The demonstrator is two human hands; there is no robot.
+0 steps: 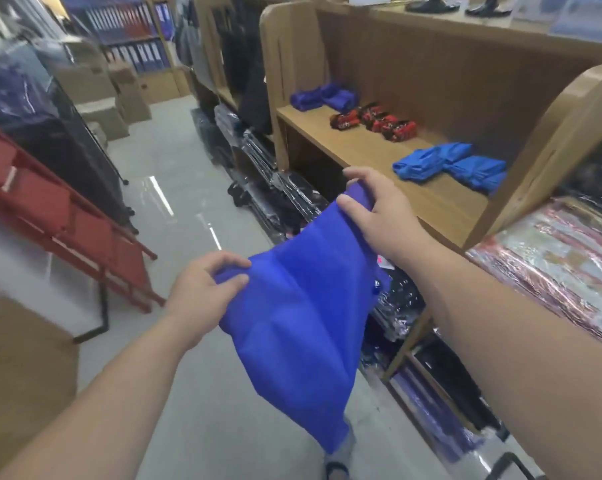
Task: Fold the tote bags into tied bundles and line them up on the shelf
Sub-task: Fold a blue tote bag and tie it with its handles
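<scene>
Both upper corners of the bag (292,323) are pinched, left grip (206,292) near us, right grip (379,213) farther out, bag hanging mid-air beside the shelf (355,147). We worry a pinch slips (fabric looks slick), dropping a corner and skewing the fold.

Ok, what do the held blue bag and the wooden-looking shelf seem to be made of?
Blue bag: thin matte fabric, possibly non-woven or light cloth; it hangs limp with soft creases and no shine. Shelf: light brown wood-look board, likely laminate over pressed wood; smooth, flat, low sheen, with rounded side panels.
</scene>
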